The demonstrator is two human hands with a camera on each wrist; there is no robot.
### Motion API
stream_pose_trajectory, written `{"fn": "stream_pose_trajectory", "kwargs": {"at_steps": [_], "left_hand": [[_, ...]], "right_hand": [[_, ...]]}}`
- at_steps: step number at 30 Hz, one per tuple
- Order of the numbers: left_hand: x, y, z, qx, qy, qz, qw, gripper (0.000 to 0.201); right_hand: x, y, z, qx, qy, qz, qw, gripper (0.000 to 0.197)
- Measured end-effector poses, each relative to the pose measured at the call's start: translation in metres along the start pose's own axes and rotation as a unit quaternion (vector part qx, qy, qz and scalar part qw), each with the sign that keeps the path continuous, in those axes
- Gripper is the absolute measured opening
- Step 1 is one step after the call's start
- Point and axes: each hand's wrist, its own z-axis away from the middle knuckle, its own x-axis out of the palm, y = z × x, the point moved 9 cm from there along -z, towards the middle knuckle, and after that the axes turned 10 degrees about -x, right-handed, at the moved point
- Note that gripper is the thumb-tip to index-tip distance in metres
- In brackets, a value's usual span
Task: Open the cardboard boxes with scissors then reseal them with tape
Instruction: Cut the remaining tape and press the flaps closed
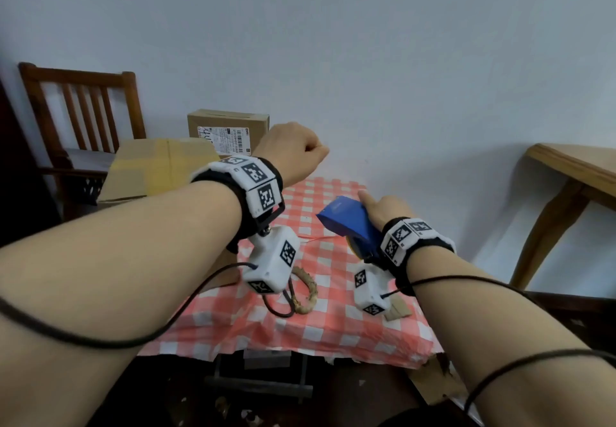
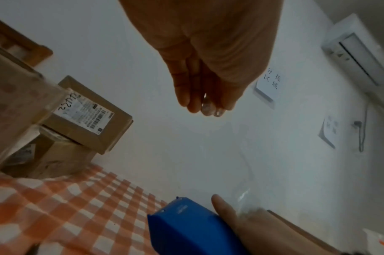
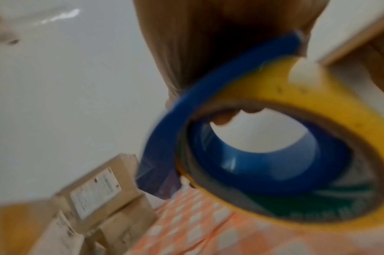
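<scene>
My right hand (image 1: 383,208) grips a blue tape dispenser (image 1: 346,220) loaded with a yellow-edged tape roll (image 3: 339,107), held above the checked table. My left hand (image 1: 296,150) is raised higher and to the left, its fingertips (image 2: 204,103) pinched together on the end of a clear tape strip (image 2: 243,193). The strip faintly stretches down toward the dispenser (image 2: 186,224). A small labelled cardboard box (image 1: 228,133) sits on another box at the table's back left. A larger box (image 1: 156,166) with yellowish tape lies in front of it, left of my left wrist.
The table carries a red-and-white checked cloth (image 1: 333,333). A rope-wrapped loop (image 1: 308,290) and a cardboard scrap (image 1: 398,310) lie near its front. A wooden chair (image 1: 80,100) stands at the left, a wooden table (image 1: 573,166) at the right, and the wall is close behind.
</scene>
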Motion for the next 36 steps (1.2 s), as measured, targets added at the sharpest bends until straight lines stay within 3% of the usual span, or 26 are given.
{"fn": "stream_pose_trajectory", "kwargs": {"at_steps": [4,7,12,14,16,17,19,21,22,24,27,31,36], "left_hand": [[0.009,-0.025,0.001,-0.078,-0.033,0.062,0.994,0.029],[0.014,-0.041,-0.001,-0.125,-0.067,0.129,0.981,0.026],[0.019,-0.058,-0.001,-0.166,-0.107,0.163,0.967,0.027],[0.018,-0.06,0.001,-0.167,-0.114,0.156,0.967,0.029],[0.016,-0.062,0.002,-0.173,-0.116,0.16,0.965,0.03],[0.015,-0.062,0.003,-0.176,-0.115,0.164,0.964,0.03],[0.012,-0.065,0.004,-0.182,-0.111,0.17,0.962,0.029],[0.008,-0.068,0.006,-0.19,-0.107,0.166,0.962,0.026],[0.005,-0.07,0.007,-0.192,-0.102,0.16,0.963,0.024],[-0.002,-0.073,0.011,-0.198,-0.092,0.155,0.963,0.023],[-0.011,-0.079,0.014,-0.21,-0.085,0.17,0.959,0.024],[-0.019,-0.089,0.019,-0.212,-0.085,0.125,0.965,0.018],[-0.078,-0.14,0.022,-0.276,-0.029,-0.051,0.959,0.06]], "right_hand": [[0.045,0.0,-0.012,0.018,-0.076,0.01,0.997,0.04],[0.074,0.004,-0.018,-0.004,-0.129,0.092,0.987,0.035],[0.097,0.01,-0.023,-0.025,-0.172,0.12,0.977,0.038],[0.086,-0.001,-0.024,-0.037,-0.135,0.056,0.989,0.03],[0.056,-0.022,-0.026,-0.066,-0.036,-0.099,0.992,0.026],[0.041,-0.034,-0.024,-0.081,-0.004,-0.21,0.974,0.026],[0.026,-0.065,-0.013,-0.112,-0.023,-0.401,0.909,0.03],[0.021,-0.092,-0.002,-0.143,-0.07,-0.511,0.845,0.033],[0.018,-0.103,0.004,-0.161,-0.081,-0.523,0.833,0.03],[0.016,-0.117,0.013,-0.193,-0.09,-0.498,0.841,0.025],[0.015,-0.124,0.023,-0.21,-0.088,-0.42,0.879,0.015],[0.009,-0.135,0.029,-0.22,-0.072,-0.392,0.89,0.011],[0.003,-0.119,0.028,-0.171,-0.069,-0.332,0.925,0.017]]}}
